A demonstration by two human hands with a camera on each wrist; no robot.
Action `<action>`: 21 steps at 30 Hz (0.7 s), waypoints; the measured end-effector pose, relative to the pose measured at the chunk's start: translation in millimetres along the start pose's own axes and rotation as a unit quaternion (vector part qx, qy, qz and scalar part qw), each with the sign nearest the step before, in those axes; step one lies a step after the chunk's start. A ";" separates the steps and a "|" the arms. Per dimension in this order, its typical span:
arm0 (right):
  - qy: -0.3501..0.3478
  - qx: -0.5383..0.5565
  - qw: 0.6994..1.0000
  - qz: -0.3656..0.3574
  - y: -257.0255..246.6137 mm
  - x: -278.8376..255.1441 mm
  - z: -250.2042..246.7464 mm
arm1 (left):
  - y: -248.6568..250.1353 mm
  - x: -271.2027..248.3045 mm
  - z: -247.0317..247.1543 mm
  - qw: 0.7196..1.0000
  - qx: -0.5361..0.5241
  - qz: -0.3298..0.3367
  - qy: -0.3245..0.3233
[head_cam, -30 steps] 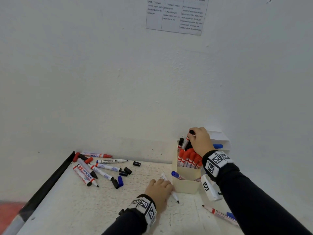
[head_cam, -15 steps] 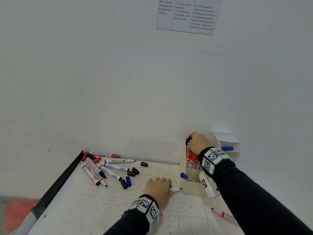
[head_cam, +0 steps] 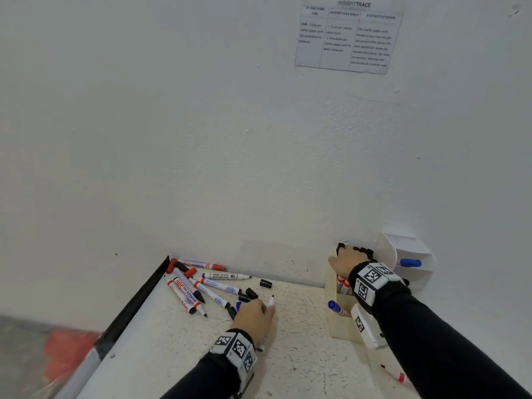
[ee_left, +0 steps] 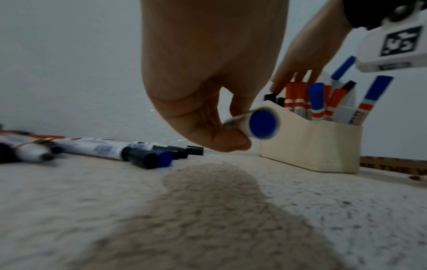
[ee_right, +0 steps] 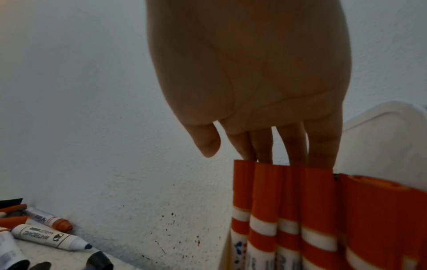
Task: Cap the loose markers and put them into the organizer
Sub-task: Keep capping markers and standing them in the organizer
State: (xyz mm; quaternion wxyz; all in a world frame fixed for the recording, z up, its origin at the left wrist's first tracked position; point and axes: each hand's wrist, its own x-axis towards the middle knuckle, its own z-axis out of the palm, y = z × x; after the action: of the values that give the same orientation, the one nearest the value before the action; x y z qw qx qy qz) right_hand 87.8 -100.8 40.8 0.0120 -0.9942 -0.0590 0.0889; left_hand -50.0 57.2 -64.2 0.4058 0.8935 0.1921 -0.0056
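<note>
My left hand (head_cam: 266,308) grips an uncapped white marker (head_cam: 270,301) with a blue end (ee_left: 263,125), its tip pointing away from me, just right of the loose caps. A blue cap (ee_left: 165,159) and black caps (head_cam: 251,292) lie next to it. My right hand (head_cam: 342,256) is over the cream organizer (head_cam: 338,326), its straight fingers (ee_right: 321,146) reaching down behind the red-capped markers (ee_right: 284,201) that stand in it; it holds nothing that I can see. Several loose markers (head_cam: 201,289) lie in a pile at the far left.
An uncapped red marker (head_cam: 398,375) lies at the near right. A blue-capped marker (head_cam: 335,306) leans in the organizer's front part. A white holder (head_cam: 414,272) with a blue marker stands behind it against the wall. A black edge (head_cam: 135,306) bounds the table on the left.
My left hand picked up the uncapped marker beside the organizer and carried it left toward the caps. My right hand lowered the black marker into the organizer and let go.
</note>
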 end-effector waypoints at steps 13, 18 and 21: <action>-0.026 0.097 0.970 -0.223 -82.3 -56.0 10.3 | -58.0 -22.6 -73.5 0.988 -0.085 -0.099 0.083; -0.152 0.067 0.935 -0.312 -111.3 -73.0 63.4 | -79.8 -32.3 -83.5 0.988 -0.045 -0.091 0.119; -0.175 0.029 0.936 -0.304 -120.1 -74.6 94.9 | -84.8 -33.6 -83.8 0.984 -0.097 -0.103 0.113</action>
State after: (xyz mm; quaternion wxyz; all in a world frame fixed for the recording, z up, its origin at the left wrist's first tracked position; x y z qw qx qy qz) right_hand -15.9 10.7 -35.3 0.0565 -0.8967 -0.3574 0.2550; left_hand -122.8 157.4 -63.7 0.4634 0.8203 0.3272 0.0722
